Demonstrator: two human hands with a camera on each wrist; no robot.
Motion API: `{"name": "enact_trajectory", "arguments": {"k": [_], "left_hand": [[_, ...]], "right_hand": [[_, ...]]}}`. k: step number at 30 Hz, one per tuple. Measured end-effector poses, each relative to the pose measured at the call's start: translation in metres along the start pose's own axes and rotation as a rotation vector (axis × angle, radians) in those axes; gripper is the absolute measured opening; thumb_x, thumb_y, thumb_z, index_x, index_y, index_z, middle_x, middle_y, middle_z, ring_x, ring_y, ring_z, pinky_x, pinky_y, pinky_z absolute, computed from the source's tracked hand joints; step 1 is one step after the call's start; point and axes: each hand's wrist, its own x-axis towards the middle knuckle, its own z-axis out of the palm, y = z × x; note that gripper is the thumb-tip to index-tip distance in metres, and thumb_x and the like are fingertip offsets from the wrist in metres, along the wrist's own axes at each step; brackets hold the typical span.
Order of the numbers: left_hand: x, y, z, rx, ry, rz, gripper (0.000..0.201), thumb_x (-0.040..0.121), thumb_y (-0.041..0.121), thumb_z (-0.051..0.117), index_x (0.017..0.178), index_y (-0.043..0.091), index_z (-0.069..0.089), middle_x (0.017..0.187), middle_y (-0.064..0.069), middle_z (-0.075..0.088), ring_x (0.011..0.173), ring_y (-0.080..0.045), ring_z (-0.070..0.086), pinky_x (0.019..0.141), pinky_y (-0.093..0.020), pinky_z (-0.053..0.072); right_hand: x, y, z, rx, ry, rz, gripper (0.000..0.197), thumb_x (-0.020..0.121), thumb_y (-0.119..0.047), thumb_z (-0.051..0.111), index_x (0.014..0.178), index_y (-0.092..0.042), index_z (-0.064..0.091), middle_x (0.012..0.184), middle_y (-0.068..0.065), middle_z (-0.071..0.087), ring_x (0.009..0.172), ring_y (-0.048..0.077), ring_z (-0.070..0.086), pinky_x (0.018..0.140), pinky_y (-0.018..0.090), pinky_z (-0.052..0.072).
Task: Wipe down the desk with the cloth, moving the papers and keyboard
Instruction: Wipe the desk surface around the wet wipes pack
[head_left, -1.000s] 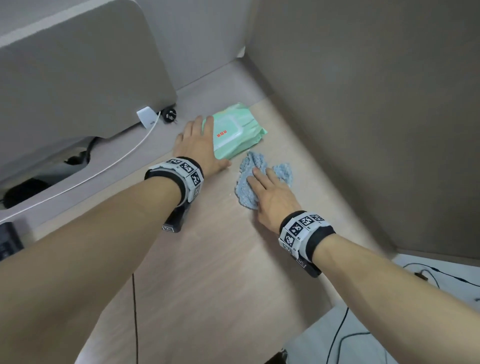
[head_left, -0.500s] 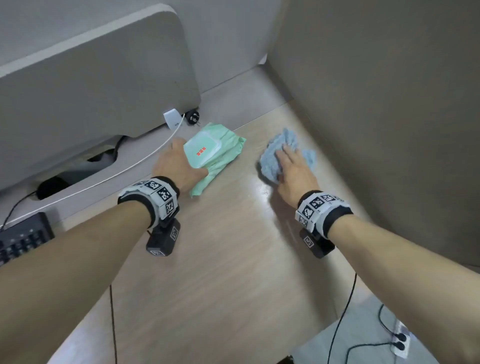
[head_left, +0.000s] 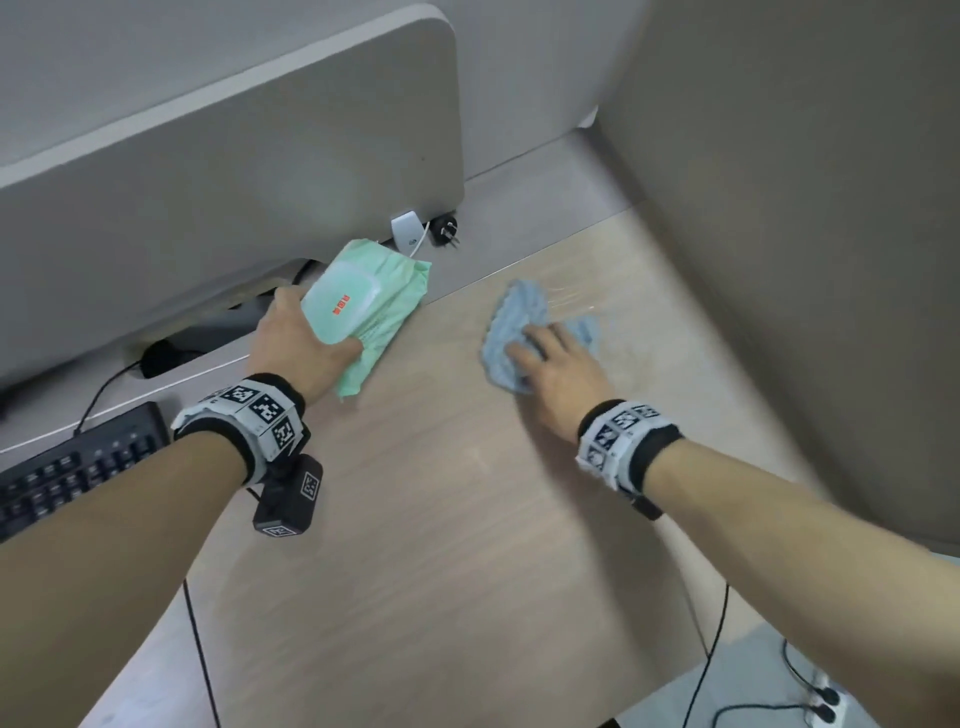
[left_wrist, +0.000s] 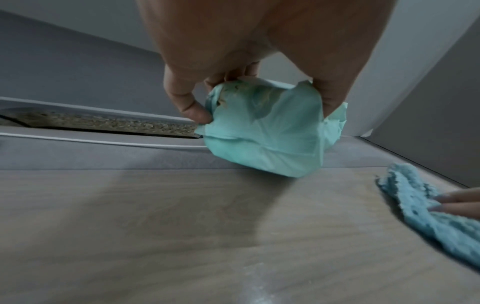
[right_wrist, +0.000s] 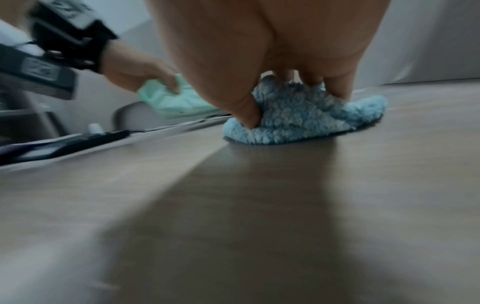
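We are pressing our right hand (head_left: 558, 376) on the blue cloth (head_left: 514, 325), which is lying on the desk (head_left: 441, 545) near the side wall. Our left hand (head_left: 296, 345) is gripping the green wipes pack (head_left: 363, 306), lifted off the desk. The keyboard (head_left: 67, 467) is lying far left.

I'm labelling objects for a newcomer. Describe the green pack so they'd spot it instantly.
On the wooden desk, look below the grey partition panel. The left hand grips the mint-green wipes pack, lifted; unlike the fluffy blue cloth, it is smooth plastic with a lid.
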Motion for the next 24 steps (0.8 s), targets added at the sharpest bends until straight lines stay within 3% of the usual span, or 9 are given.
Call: {"name": "enact_trajectory", "arguments": {"k": [3,7,10,12,14,17,22,24], "left_hand": [[0.000,-0.005,-0.006,0.004,-0.003,0.020,0.071,0.065,0.033,0.076,0.124,0.018,0.040,0.116,-0.005,0.056,0.104,-0.028,0.056,0.088,-0.047,0.052],[-0.001,-0.015,-0.014,0.024,0.011,0.005,0.070,0.066,0.033,0.077,0.125,0.018,0.040,0.117,-0.004,0.055,0.105,-0.027,0.055,0.086,-0.043,0.051],[0.000,-0.016,-0.016,0.032,0.007,0.002,0.069,0.066,0.032,0.077,0.124,0.017,0.041,0.117,-0.005,0.055,0.106,-0.027,0.055,0.088,-0.045,0.050],[0.000,-0.013,-0.016,0.029,0.006,0.009,0.069,0.066,0.031,0.077,0.123,0.017,0.042,0.118,-0.006,0.056,0.106,-0.028,0.055,0.089,-0.046,0.050],[-0.002,-0.010,-0.013,0.025,0.003,0.019,0.069,0.066,0.032,0.077,0.123,0.017,0.041,0.117,-0.006,0.056,0.106,-0.028,0.055,0.089,-0.046,0.050],[-0.004,-0.003,-0.011,0.019,-0.011,0.041,0.068,0.066,0.032,0.077,0.123,0.017,0.042,0.116,-0.006,0.056,0.105,-0.028,0.055,0.088,-0.047,0.051],[-0.005,0.013,-0.002,0.039,-0.043,0.066,0.068,0.068,0.032,0.077,0.124,0.015,0.042,0.117,-0.008,0.057,0.105,-0.030,0.055,0.089,-0.047,0.050],[-0.005,0.018,0.007,0.058,-0.049,0.072,0.068,0.067,0.032,0.077,0.124,0.016,0.043,0.118,-0.008,0.056,0.105,-0.030,0.056,0.088,-0.044,0.050]], "right_hand": [[0.020,0.037,-0.008,0.011,-0.007,0.200,0.066,0.081,-0.005,0.057,0.142,-0.015,0.038,0.158,0.014,0.026,0.141,0.042,0.025,0.116,0.052,0.027],[0.071,0.020,-0.023,0.081,-0.034,0.323,0.067,0.076,-0.007,0.057,0.138,-0.019,0.036,0.154,0.009,0.024,0.139,0.042,0.023,0.109,0.055,0.032],[0.090,-0.036,-0.018,0.019,-0.135,0.115,0.072,0.074,-0.010,0.058,0.141,-0.022,0.036,0.158,0.006,0.020,0.142,0.041,0.019,0.110,0.057,0.029],[0.080,-0.075,-0.008,-0.008,-0.203,-0.092,0.073,0.075,-0.011,0.059,0.143,-0.025,0.036,0.161,0.004,0.017,0.146,0.038,0.014,0.114,0.060,0.022],[0.061,-0.084,0.000,0.016,-0.228,-0.185,0.075,0.078,-0.009,0.059,0.146,-0.027,0.034,0.163,0.002,0.015,0.148,0.034,0.009,0.118,0.058,0.016],[0.048,-0.039,-0.002,0.044,-0.163,-0.121,0.078,0.077,-0.008,0.059,0.148,-0.028,0.033,0.163,0.001,0.018,0.148,0.034,0.011,0.118,0.057,0.020],[0.051,0.076,-0.035,0.045,-0.095,0.274,0.075,0.081,-0.006,0.056,0.149,-0.022,0.029,0.163,0.007,0.016,0.145,0.042,0.016,0.118,0.051,0.021],[0.063,0.106,-0.045,0.003,-0.096,0.363,0.073,0.081,-0.008,0.055,0.147,-0.018,0.027,0.161,0.013,0.017,0.142,0.043,0.020,0.116,0.050,0.022]]}}
